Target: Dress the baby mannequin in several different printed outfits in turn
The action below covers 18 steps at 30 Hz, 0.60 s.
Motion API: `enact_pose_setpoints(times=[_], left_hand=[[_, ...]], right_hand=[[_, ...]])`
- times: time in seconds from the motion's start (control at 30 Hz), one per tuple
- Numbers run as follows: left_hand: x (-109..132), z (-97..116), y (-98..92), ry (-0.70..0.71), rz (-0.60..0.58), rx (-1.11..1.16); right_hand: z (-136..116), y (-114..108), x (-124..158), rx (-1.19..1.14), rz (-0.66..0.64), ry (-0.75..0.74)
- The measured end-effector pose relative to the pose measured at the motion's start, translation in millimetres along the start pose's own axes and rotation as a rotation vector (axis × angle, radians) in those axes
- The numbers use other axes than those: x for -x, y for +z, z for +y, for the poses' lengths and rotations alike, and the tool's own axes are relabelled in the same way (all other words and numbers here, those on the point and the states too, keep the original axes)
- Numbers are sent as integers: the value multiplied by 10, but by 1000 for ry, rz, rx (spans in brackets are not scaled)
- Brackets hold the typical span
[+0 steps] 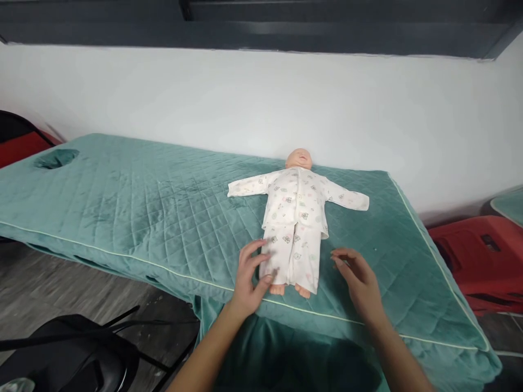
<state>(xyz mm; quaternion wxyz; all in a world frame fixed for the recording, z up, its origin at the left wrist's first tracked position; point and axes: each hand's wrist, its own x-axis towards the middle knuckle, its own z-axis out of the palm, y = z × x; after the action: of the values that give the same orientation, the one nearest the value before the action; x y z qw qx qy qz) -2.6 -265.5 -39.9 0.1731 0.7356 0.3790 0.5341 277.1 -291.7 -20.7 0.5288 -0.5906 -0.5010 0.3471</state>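
Note:
A baby doll in white printed pyjamas lies on its back on a green quilted bed, head toward the wall, arms spread, bare feet near the front edge. My left hand is open, its fingers and thumb resting against the doll's left trouser leg. My right hand hovers open just right of the doll's legs, fingers loosely curled, holding nothing and apart from the doll.
The bed has a face hole at its far left end and stands against a white wall. A red seat is at the right, another red one at far left. A black chair stands at lower left.

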Motion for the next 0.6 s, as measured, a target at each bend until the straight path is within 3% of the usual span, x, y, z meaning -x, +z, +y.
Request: enact_pose_setpoints(times=[0.1,0.27,0.33,0.43,0.6], left_hand=[[-181,-108,6,-174,64,48],[-776,-373,104,-700,241,425],[-1072,-496,167,-892,219,598],[-1443,-646,283,-1054,156,801],[-1715,-802,472,-1209,83,990]], right_hand=[[-30,26,-311,-21,71,36],[25,153,-1039,-30,180,102],[58,240,-1364,-125,224,195],[98,399,-1729,-261,184,256],[125,638,-1837,-535,90,247]])
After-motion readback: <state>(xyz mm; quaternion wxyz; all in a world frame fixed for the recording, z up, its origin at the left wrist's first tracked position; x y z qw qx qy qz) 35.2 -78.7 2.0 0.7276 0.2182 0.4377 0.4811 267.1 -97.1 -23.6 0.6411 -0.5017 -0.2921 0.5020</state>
